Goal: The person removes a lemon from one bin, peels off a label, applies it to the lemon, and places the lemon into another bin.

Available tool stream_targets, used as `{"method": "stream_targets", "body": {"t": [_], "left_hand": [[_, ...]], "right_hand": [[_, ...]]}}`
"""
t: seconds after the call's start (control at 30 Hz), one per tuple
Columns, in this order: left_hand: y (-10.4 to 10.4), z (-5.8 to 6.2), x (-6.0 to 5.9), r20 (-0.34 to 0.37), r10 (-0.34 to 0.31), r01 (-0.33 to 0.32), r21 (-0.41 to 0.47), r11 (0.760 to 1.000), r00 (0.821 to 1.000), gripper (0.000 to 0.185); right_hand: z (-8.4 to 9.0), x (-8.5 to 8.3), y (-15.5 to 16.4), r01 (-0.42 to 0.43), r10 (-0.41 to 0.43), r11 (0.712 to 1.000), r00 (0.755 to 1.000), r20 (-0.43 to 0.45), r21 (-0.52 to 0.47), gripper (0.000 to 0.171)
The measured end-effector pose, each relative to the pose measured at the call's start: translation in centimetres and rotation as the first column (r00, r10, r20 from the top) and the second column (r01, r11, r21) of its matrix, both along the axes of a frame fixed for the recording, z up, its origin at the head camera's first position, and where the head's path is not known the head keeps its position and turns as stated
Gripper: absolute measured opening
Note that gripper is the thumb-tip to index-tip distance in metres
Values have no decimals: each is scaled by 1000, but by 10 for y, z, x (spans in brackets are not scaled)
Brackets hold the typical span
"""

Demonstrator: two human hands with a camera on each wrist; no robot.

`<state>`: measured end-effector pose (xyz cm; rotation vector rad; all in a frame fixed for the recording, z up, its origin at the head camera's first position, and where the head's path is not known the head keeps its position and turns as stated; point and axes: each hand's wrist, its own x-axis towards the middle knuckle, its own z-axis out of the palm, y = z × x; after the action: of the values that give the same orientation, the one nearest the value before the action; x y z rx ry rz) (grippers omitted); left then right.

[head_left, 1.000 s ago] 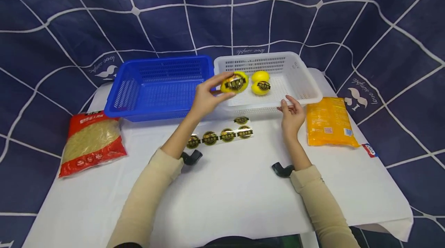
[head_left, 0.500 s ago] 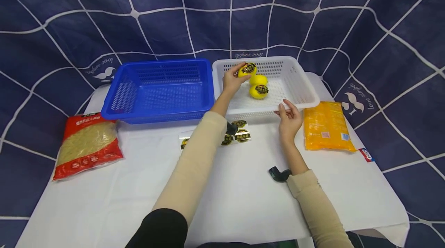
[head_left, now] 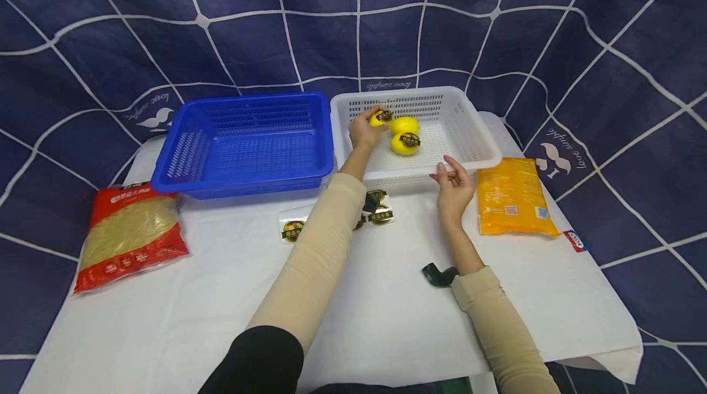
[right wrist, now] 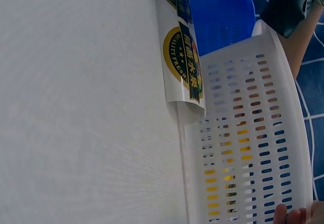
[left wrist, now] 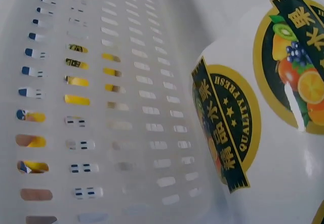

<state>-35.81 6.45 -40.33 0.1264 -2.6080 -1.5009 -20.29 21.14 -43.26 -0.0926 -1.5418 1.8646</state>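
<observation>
In the head view my left hand [head_left: 363, 133] reaches into the white basket [head_left: 486, 136] and grips a yellow lemon [head_left: 380, 118] with a black-and-gold label. Beside it inside the basket lie a lemon [head_left: 405, 124] with no label showing and a labelled lemon [head_left: 405, 143]. My right hand [head_left: 455, 191] holds the basket's front rim, fingers curled at it. In the right wrist view my right fingers [right wrist: 289, 215] overlap the slotted wall [right wrist: 243, 148] near the rim. Through the slots in the left wrist view, bits of yellow lemon [left wrist: 77, 100] show.
A sheet of round fruit labels [head_left: 291, 231] lies in front of the baskets, partly under my left arm. A blue basket [head_left: 243, 182] stands left of the white one. A red bag [head_left: 132, 234] lies far left, an orange packet [head_left: 513, 197] at right.
My left hand has carried the labelled lemon from above the white basket's front left down into it, beside the other two. My right hand has stayed at the rim.
</observation>
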Motion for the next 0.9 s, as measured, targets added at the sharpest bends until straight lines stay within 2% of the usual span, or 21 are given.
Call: {"method": "stream_targets", "body": {"t": [0.13, 0.33, 0.57, 0.9], "left_hand": [[-4, -2, 0, 45, 1, 2, -76, 997, 999, 51], [-12, -7, -1, 138, -2, 34, -229, 973, 990, 50], [-11, -8, -2, 168, -10, 42, -189, 981, 986, 46], [-6, -7, -4, 188, -10, 46, -188, 981, 982, 44]], "right_hand": [[-1, -1, -1, 5, -5, 1000, 1000, 6, 10, 25], [-3, -2, -2, 10, -11, 1000, 1000, 17, 27, 24], [-1, -1, -1, 23, -24, 998, 1000, 20, 62, 25], [-2, 0, -2, 42, -45, 996, 999, 27, 78, 25]]}}
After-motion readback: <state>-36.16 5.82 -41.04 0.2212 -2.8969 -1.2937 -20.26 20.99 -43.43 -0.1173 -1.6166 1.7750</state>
